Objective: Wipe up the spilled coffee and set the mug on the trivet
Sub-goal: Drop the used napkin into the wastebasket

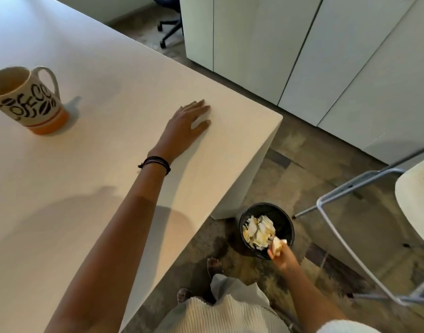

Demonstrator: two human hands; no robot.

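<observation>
A cream coffee mug point(28, 102) with black bean lettering and an orange base stands upright on the white table point(110, 68) at the far left. My left hand point(187, 126) lies flat on the table near its right corner, fingers spread, holding nothing. Down at floor level my right hand point(282, 255) is closed on a crumpled, coffee-stained paper towel point(277, 245) over the rim of a small black bin point(284, 219). More stained paper point(257, 230) lies inside the bin. No trivet is in view, and no spill shows on the table.
A white chair with a grey metal frame point(345, 217) stands right of the bin. White cabinets point(302, 56) line the far side. An office chair base point(169, 32) sits at the top. My feet point(214, 264) are on the patterned floor beside the table.
</observation>
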